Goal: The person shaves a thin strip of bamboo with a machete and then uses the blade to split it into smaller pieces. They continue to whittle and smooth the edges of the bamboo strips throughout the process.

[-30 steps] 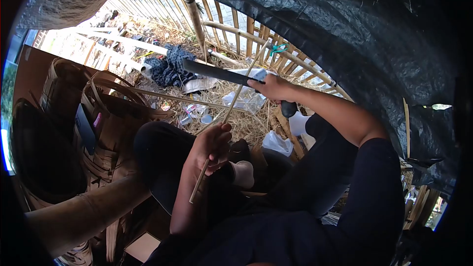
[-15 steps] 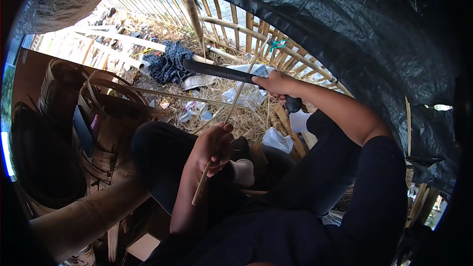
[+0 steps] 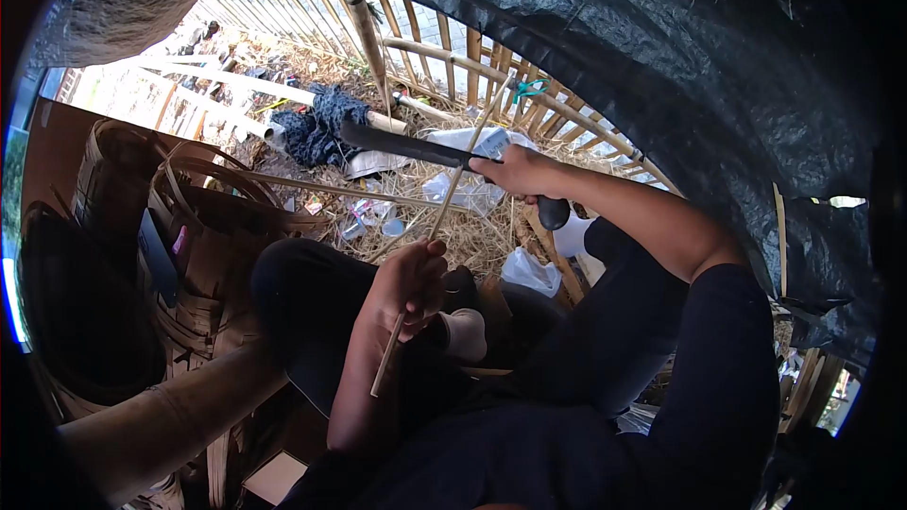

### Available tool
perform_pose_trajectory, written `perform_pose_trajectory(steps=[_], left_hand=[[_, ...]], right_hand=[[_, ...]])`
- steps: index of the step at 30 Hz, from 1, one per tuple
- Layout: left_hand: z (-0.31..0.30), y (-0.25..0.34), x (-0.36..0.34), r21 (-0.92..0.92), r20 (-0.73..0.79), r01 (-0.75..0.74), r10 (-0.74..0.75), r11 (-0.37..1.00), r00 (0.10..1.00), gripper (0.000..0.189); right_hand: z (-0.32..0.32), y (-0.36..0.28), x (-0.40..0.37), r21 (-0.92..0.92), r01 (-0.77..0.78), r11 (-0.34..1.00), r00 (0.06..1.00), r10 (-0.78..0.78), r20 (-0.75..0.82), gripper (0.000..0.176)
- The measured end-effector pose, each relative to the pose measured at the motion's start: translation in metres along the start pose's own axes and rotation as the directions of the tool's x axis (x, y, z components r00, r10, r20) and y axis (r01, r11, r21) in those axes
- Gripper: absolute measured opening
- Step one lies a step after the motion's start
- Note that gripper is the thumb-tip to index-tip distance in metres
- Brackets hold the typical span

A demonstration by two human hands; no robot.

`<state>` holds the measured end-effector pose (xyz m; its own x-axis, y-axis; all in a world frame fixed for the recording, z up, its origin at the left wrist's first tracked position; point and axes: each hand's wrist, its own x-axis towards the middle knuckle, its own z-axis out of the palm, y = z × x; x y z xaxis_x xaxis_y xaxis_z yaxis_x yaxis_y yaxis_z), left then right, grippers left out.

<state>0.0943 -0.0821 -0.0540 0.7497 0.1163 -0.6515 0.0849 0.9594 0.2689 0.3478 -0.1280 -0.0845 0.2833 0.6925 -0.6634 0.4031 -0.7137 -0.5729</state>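
Both hands are closed and apart: from my distant seat I see the left hand (image 3: 408, 293) clamped round a thin bamboo strip (image 3: 385, 363) slanting up over the lap, and the right hand (image 3: 524, 173) gripping a machete (image 3: 402, 143) that crosses it farther out. I judge this to be blade work on the strip; any stroke calls for a firm left hold. Straw (image 3: 487, 227) lies beyond, woven baskets (image 3: 203, 255) left.

The dark-bladed machete (image 3: 402, 144) crosses the thin, pale, slanting bamboo strip (image 3: 386, 364).
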Motion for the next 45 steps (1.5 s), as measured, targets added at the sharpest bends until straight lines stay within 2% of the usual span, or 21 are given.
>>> perform_pose_trajectory(steps=[1,4,7,9,10,12,16,18,20,22,29,30,32,35,36,38,39,40,43,45], left_hand=[[-0.002,0.000,-0.001,-0.020,0.012,-0.003,0.003,1.000,1.000,0.021],[-0.007,0.001,-0.006,-0.058,0.020,-0.003,0.004,0.998,1.000,0.022],[-0.004,0.000,0.000,0.031,0.001,-0.011,0.011,0.999,1.000,0.022],[-0.001,0.001,0.001,0.010,0.013,-0.010,0.010,1.000,1.000,0.023],[0.000,0.001,0.002,-0.014,0.023,-0.003,0.003,1.000,1.000,0.023],[-0.002,0.002,-0.002,-0.036,0.006,-0.006,0.006,0.999,1.000,0.023],[-0.006,-0.001,0.000,0.000,-0.009,-0.030,0.030,1.000,1.000,0.022],[0.000,0.003,-0.001,-0.027,0.006,-0.021,0.021,0.999,1.000,0.022],[0.001,0.004,-0.002,-0.060,0.018,-0.007,0.008,0.998,1.000,0.022],[-0.002,0.004,-0.005,-0.075,0.014,-0.048,0.049,0.996,0.999,0.022],[0.003,0.003,-0.001,0.002,0.000,-0.021,0.021,1.000,1.000,0.022],[0.001,0.004,-0.002,0.000,-0.005,-0.022,0.022,1.000,1.000,0.022],[-0.005,0.003,-0.004,-0.062,-0.002,-0.039,0.039,0.997,0.999,0.022],[-0.008,0.000,-0.001,-0.001,-0.018,-0.064,0.064,0.998,0.998,0.022],[-0.006,-0.001,0.000,0.000,-0.016,-0.068,0.068,0.998,0.998,0.022],[-0.003,0.001,0.003,0.038,-0.030,-0.046,0.047,0.998,0.998,0.022],[-0.002,0.002,0.000,0.036,-0.034,-0.050,0.051,0.998,0.998,0.022],[-0.001,0.002,-0.004,0.015,-0.019,-0.050,0.051,0.999,0.999,0.023],[-0.004,0.000,-0.002,0.020,-0.008,-0.046,0.046,0.999,0.999,0.023],[-0.004,-0.001,0.000,0.036,-0.007,-0.060,0.061,0.998,0.998,0.022]], right_hand=[[0.002,-0.004,-0.005,-0.087,0.008,0.996,1.000,-0.006,0.026,0.061],[-0.002,0.003,0.007,-0.140,0.088,0.986,0.996,-0.088,-0.001,0.065],[-0.007,0.004,0.007,-0.063,0.020,0.998,1.000,-0.020,-0.011,0.065],[-0.001,0.000,-0.001,0.013,-0.034,0.999,0.998,0.035,-0.049,0.063],[0.002,-0.001,-0.008,0.088,-0.072,0.994,0.997,0.069,0.034,0.063],[0.004,-0.006,-0.013,-0.023,-0.019,1.000,0.998,0.020,0.059,0.063],[-0.003,0.006,0.004,-0.031,0.042,0.999,0.997,-0.041,0.058,0.064],[-0.001,0.004,0.001,0.030,-0.036,0.999,0.999,0.037,-0.025,0.062],[0.010,0.001,-0.010,0.130,-0.023,0.991,0.995,0.011,0.096,0.061],[0.004,-0.009,-0.020,0.015,0.038,0.999,0.997,-0.039,0.059,0.061],[0.007,-0.005,-0.013,0.062,-0.016,0.998,1.000,0.016,0.008,0.064],[0.008,-0.011,-0.022,0.033,0.001,0.999,0.997,-0.004,0.071,0.063],[0.006,-0.014,-0.024,0.013,0.024,1.000,0.998,-0.024,0.053,0.066],[-0.002,0.003,0.002,-0.062,-0.037,0.997,0.999,0.039,0.019,0.067],[-0.002,0.000,-0.002,-0.064,-0.034,0.997,0.999,0.036,0.018,0.067],[0.003,-0.005,-0.014,0.075,-0.087,0.993,0.996,0.085,0.025,0.066],[0.012,-0.008,-0.021,0.118,-0.066,0.991,0.996,0.057,0.073,0.065],[0.012,-0.010,-0.027,0.037,-0.001,0.999,0.998,-0.001,0.067,0.064],[-0.001,-0.001,-0.016,0.068,0.012,0.998,0.996,-0.018,0.091,0.065],[-0.008,0.004,-0.002,0.035,-0.077,0.996,0.994,0.074,0.080,0.064]])
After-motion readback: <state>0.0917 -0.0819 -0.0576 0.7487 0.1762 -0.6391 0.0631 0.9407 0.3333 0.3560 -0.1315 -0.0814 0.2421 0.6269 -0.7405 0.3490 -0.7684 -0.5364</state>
